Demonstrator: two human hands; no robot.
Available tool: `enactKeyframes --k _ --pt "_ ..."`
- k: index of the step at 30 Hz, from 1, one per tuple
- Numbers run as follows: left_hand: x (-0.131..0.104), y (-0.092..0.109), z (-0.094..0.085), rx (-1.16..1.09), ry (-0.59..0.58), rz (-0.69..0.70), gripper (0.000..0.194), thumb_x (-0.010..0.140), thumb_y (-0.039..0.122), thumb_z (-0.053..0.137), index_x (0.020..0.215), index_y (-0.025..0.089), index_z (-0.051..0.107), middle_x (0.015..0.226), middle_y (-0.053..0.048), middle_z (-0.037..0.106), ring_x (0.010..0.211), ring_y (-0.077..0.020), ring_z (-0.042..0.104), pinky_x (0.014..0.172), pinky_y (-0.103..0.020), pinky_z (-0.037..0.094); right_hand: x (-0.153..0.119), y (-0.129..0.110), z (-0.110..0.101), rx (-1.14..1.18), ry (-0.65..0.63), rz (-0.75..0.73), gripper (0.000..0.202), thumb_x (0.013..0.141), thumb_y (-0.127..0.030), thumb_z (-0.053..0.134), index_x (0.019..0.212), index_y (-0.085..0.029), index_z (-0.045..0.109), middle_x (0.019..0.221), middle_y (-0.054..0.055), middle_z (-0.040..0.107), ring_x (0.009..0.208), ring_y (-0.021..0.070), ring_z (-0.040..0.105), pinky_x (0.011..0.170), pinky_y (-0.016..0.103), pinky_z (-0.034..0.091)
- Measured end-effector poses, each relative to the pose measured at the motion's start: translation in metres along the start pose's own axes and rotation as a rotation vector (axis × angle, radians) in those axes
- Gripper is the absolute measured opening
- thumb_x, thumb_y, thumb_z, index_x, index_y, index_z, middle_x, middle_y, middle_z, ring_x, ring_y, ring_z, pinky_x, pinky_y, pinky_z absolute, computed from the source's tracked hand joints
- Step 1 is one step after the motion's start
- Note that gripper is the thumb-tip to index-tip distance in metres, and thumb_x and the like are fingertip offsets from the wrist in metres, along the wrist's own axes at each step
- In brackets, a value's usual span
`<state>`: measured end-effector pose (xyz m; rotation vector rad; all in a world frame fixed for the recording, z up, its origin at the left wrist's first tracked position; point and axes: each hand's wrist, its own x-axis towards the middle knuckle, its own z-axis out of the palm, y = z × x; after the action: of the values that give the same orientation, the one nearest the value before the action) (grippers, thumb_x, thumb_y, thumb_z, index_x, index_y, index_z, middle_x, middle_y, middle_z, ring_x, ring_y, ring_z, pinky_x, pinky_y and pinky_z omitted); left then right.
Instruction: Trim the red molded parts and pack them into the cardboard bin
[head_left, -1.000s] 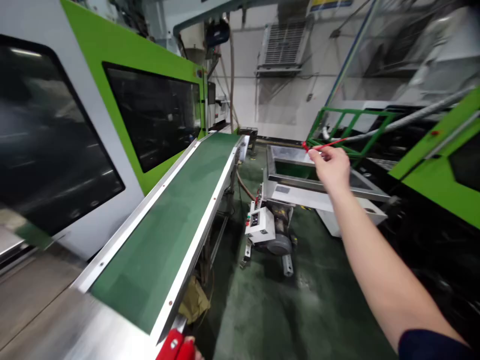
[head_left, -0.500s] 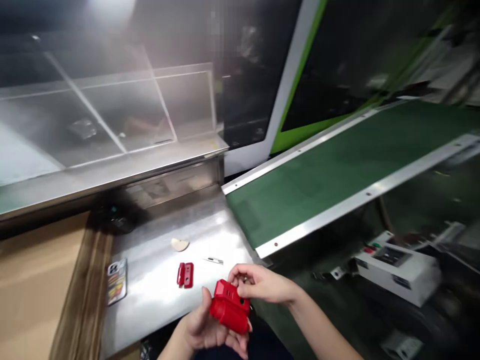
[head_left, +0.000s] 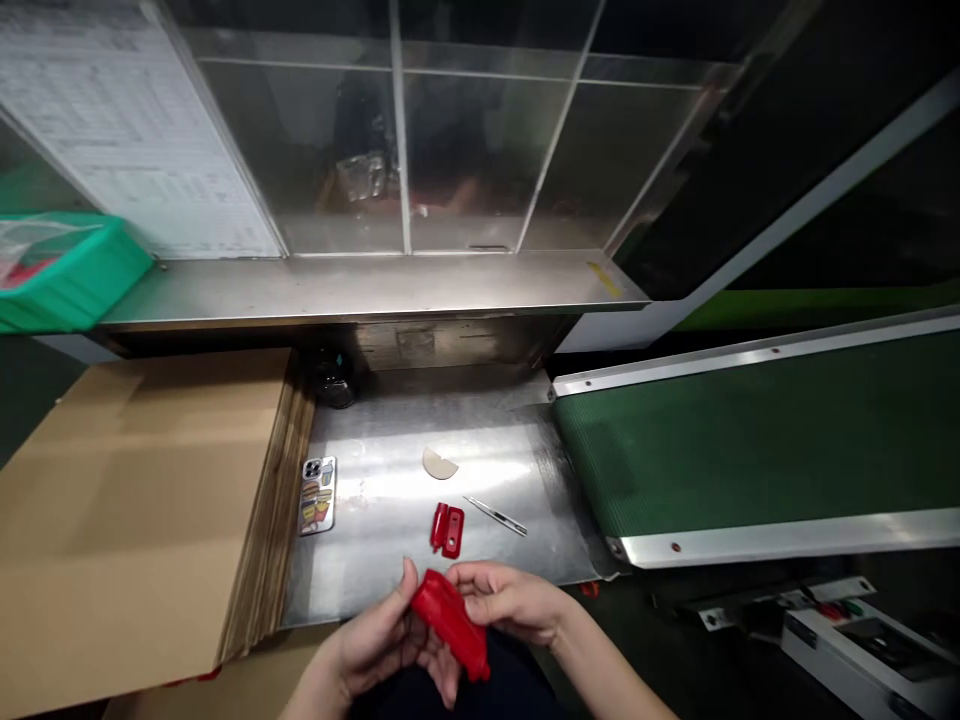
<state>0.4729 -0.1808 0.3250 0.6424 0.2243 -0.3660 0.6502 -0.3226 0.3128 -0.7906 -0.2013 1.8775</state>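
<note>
Red plastic housing (head_left: 450, 618) sits gripped between both our hands at the near edge of the steel desk (head_left: 390, 560), just in front of the small red clip (head_left: 448, 529) and the thin blade (head_left: 495, 515) lying on that desk. We judge we are at the inspecting or trimming step, so the next move calls for turning the housing to check its edges, perhaps reaching for the blade. Our left hand (head_left: 371, 650) cradles it from below with fingers curled, while our right hand (head_left: 510, 603) pinches its upper end, wrists close together.
</note>
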Motion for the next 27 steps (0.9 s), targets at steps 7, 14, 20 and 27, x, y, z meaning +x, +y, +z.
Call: enactKeyframes --k 7,14,20,27 --pt "-0.022 0.033 -0.021 0.678 0.424 0.209 0.077 0.079 0.073 0.078 0.122 0.011 0.06 0.104 -0.015 0.069 0.096 -0.0272 0.063 0.089 -0.038 0.047 0.036 0.009 -0.002 0.351 0.228 -0.123 0.05 0.074 -0.029 0.093 0.115 -0.013 0.07 0.091 0.003 0.071 0.074 0.01 0.066 0.077 0.027 0.051" --pt "0.017 0.0 -0.004 0.828 0.721 0.433 0.106 0.074 0.02 0.085 0.159 0.031 0.023 0.167 -0.009 0.03 0.154 -0.0271 0.029 0.127 -0.044 0.021 0.042 0.015 -0.009 0.374 0.063 -0.002 0.042 0.066 -0.017 0.093 0.098 -0.011 0.066 0.077 0.0 0.066 0.063 0.0088 0.059 0.059 0.022 0.042" --pt "0.042 -0.042 0.014 0.437 0.784 0.504 0.121 0.066 0.055 0.095 0.156 0.026 0.02 0.166 -0.017 0.029 0.152 -0.0348 0.031 0.125 -0.044 0.025 0.028 0.001 -0.055 -0.243 0.137 0.095 0.05 0.094 -0.055 0.068 0.118 -0.012 0.059 0.104 0.01 0.067 0.085 0.0156 0.066 0.078 0.029 0.051" --pt "0.066 -0.099 0.05 0.374 0.751 0.597 0.103 0.085 0.059 0.077 0.157 0.023 0.012 0.169 -0.021 0.02 0.156 -0.0388 0.021 0.126 -0.051 0.022 0.033 -0.024 -0.137 -1.38 0.71 0.084 0.022 0.097 -0.017 0.05 0.116 -0.01 0.058 0.131 0.021 0.056 0.129 0.0316 0.049 0.106 0.039 0.034"
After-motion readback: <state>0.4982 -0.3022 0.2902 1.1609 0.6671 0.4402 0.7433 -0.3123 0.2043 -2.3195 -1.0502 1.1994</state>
